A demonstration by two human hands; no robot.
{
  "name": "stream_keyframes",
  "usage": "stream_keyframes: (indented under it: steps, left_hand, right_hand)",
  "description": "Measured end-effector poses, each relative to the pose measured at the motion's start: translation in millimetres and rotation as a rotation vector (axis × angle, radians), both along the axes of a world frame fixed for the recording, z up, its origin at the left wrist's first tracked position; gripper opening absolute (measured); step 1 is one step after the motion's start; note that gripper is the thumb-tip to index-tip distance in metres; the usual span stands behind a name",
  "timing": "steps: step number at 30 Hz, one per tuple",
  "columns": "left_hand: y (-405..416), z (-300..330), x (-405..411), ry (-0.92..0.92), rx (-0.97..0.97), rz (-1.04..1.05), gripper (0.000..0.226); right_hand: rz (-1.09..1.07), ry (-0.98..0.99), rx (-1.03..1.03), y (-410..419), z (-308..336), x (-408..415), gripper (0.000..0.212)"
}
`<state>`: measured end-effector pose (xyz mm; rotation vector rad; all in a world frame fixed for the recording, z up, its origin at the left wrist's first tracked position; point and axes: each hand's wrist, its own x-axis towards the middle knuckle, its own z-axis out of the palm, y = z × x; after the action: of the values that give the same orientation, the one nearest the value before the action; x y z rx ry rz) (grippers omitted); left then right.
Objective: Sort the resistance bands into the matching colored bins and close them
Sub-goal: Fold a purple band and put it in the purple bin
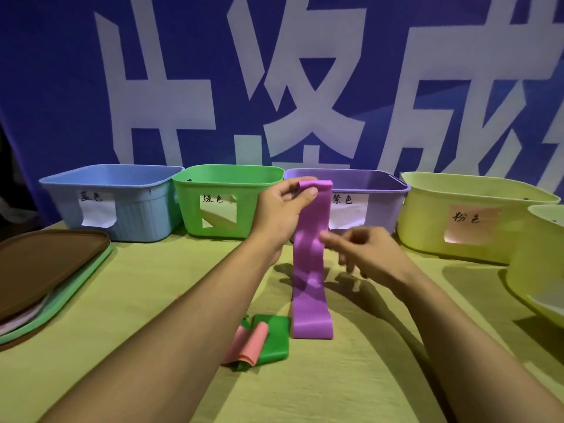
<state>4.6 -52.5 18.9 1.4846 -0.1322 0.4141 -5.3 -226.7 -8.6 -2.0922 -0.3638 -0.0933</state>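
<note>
My left hand pinches the top end of a purple resistance band, which hangs down in front of the purple bin with its lower loop near the tablecloth. My right hand hovers just right of the band, fingers loosely spread and blurred, holding nothing. A pink band lies over a green band on the cloth near me. Along the back stand a blue bin, a green bin and a yellow bin carrying a pink label, all open.
A stack of lids, brown on top with a green one under it, lies at the left. Another yellow bin stands at the right edge. A blue banner hangs behind the bins. A yellow-green cloth covers the table.
</note>
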Motion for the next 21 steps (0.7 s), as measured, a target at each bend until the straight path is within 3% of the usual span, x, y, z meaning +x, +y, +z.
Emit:
stream_keyframes:
  steps: [4, 12, 18, 21]
  left_hand:
    - [-2, -14, -1, -0.046, 0.022, -0.009, 0.02]
    - [7, -26, -3, -0.124, 0.12, -0.074, 0.022]
    - [10, -29, -9, -0.124, 0.181, -0.105, 0.024]
    - [9, -28, -11, -0.149, 0.185, -0.111, 0.026]
  right_hand:
    - [-0.058, -0.205, 0.309, 7, -7, 4, 0.045]
    - [0.006, -0.309, 0.514, 22, -17, 6, 0.015]
    - [-0.04, -0.259, 0.604, 26, -15, 2, 0.029]
    - [-0.043, -0.266, 0.579, 26, -15, 4, 0.021]
